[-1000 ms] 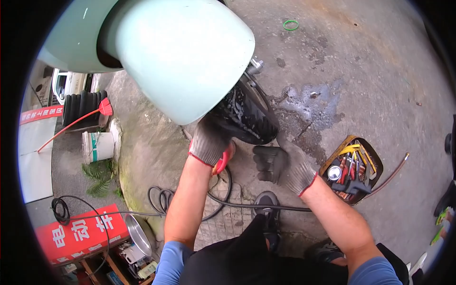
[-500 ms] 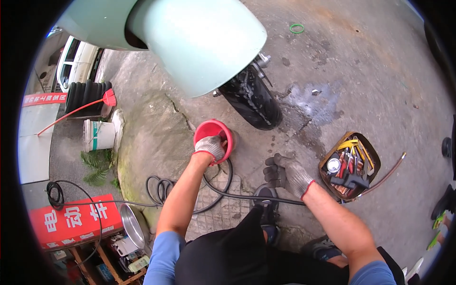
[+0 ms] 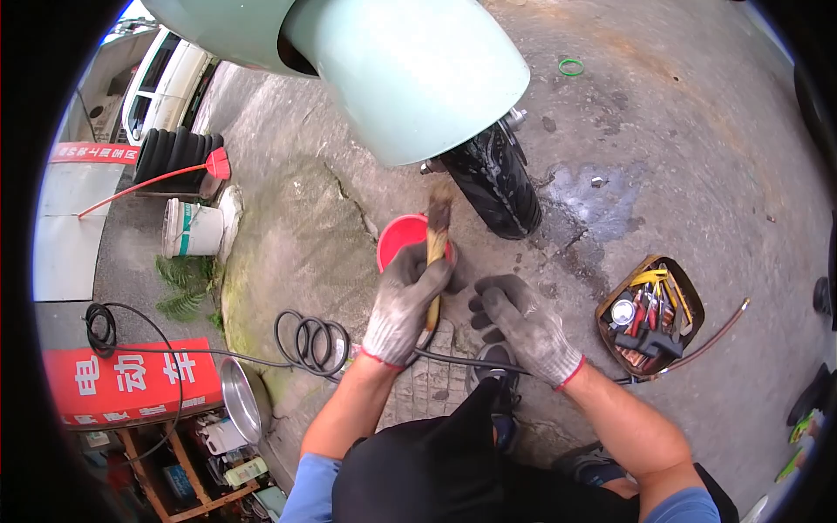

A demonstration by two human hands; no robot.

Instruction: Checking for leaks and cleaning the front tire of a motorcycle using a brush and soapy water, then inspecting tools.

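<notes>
**Grey-gloved left hand [image 3: 397, 305] grips wooden-handled brush [image 3: 436, 244]**

A round red bucket [image 3: 398, 234] stands just beyond the left fingers, which wrap the brush's handle, bristles pointing away. A wet black rubber tyre [image 3: 497, 192] stands beyond the grey-gloved right hand [image 3: 519, 322], whose fingers bend loosely, unclosed. Right of them sits a brown tool tray [image 3: 694, 292].

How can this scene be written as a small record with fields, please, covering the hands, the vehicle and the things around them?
Left hand: gloved, gripping a brush, bristles upward
Right hand: gloved, fingers loosely bent, no object seen in it
Vehicle: pale green fender above a black tyre with whitish streaks
Bucket: red bucket, partly hidden behind the left hand
Tools: several, inside an open box on the right
Ground: concrete, with a greyish stain right of the tyre
</notes>
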